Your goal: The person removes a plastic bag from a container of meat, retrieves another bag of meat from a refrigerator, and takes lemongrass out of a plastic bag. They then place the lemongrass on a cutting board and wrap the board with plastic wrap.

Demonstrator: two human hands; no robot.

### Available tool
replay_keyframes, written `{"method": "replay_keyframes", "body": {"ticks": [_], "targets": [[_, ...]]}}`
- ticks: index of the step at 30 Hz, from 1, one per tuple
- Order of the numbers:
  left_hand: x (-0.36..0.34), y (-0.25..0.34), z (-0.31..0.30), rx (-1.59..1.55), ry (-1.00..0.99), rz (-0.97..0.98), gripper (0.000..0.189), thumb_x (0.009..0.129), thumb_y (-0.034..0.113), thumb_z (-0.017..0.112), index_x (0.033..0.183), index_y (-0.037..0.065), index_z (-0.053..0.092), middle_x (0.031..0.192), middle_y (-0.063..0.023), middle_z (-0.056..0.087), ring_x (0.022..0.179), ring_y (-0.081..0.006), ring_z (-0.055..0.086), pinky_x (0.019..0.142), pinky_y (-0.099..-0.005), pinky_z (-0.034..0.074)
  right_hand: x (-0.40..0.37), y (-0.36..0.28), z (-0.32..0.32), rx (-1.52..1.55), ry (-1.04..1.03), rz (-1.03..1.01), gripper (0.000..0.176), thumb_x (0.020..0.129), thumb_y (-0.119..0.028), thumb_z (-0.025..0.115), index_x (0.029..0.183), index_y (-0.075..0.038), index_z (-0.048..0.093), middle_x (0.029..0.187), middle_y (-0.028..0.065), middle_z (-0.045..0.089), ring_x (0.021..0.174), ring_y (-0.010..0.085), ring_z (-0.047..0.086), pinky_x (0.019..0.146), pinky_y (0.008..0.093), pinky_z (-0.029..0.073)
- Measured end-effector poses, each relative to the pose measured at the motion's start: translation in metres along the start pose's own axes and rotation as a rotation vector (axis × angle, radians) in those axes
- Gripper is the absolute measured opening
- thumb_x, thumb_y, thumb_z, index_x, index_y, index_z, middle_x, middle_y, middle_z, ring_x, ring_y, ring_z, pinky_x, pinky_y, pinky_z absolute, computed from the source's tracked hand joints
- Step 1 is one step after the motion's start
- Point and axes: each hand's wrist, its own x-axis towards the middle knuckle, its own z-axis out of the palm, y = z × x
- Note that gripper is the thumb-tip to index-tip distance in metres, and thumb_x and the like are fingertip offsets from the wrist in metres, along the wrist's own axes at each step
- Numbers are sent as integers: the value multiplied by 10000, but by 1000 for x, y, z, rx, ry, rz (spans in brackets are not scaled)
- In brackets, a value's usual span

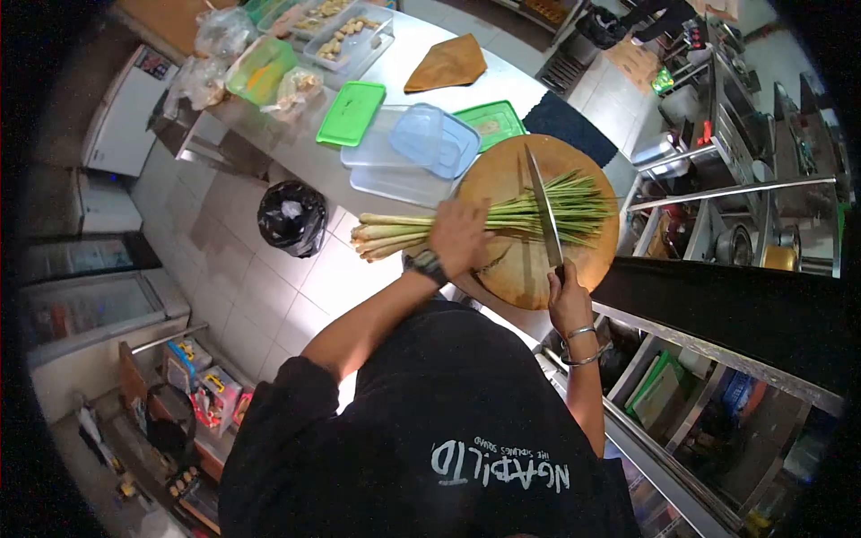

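Observation:
On a round wooden cutting board (511, 170) lies a bundle of long green stalks (574, 208), its pale thick ends (386, 235) reaching past the board's left edge. My left hand (459, 237), with a watch at the wrist, rests over the bundle; its fingers are slightly blurred, and I cannot make out how firmly they grip. My right hand (569, 298) is wrapped round the handle of a long knife (542, 199). The blade points away from me and lies across the green part of the stalks, to the right of my left hand.
Beyond the board are plastic lids (435, 139), a green lid (352, 113), a brown cloth (447, 63) and a dark cloth (570, 127). Food containers (350, 40) stand at the back left. A black-lined bin (292, 218) is on the floor. Part of a person (659, 20) shows at top right.

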Motion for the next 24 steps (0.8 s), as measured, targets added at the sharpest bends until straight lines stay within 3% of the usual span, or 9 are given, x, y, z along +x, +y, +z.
{"method": "replay_keyframes", "body": {"ticks": [4, 10, 12, 16, 24], "targets": [[24, 31, 30, -1, 22, -74, 530, 855, 381, 599, 1232, 16, 525, 1035, -102, 576, 971, -262, 537, 822, -428, 387, 2, 6, 14, -30, 47, 29, 345, 966, -260, 513, 1261, -99, 432, 933, 264, 667, 818, 483, 633, 692, 547, 506], [26, 26, 42, 27, 36, 6, 328, 864, 332, 578, 1064, 73, 568, 949, -63, 552, 891, -230, 527, 749, -388, 402, -5, 1, 12, -6, 129, -44, 347, 961, -250, 522, 1250, -72, 450, 873, 250, 667, 752, 481, 628, 638, 534, 500], [27, 25, 36, 72, 20, 8, 268, 842, 265, 574, 1037, 84, 592, 943, -56, 553, 894, -233, 530, 751, -387, 407, -12, -13, 9, 158, 344, -109, 336, 962, -233, 521, 1238, -50, 465, 862, 257, 658, 752, 479, 625, 639, 528, 496], [29, 25, 38, 75, 18, 2, 226, 816, 210, 564, 1006, 94, 605, 930, -50, 552, 886, -238, 534, 747, -380, 411, -13, -26, 6, 286, 503, -194, 262, 974, -223, 520, 1137, -17, 508, 827, 253, 645, 761, 464, 620, 628, 506, 474], [30, 25, 32, 95, 46, 16, 201, 823, 187, 542, 998, 101, 590, 914, -53, 553, 858, -237, 548, 723, -382, 412, -7, -28, 11, 226, 341, -114, 265, 974, -266, 533, 1074, -22, 509, 830, 278, 631, 781, 486, 601, 626, 533, 457]]}}
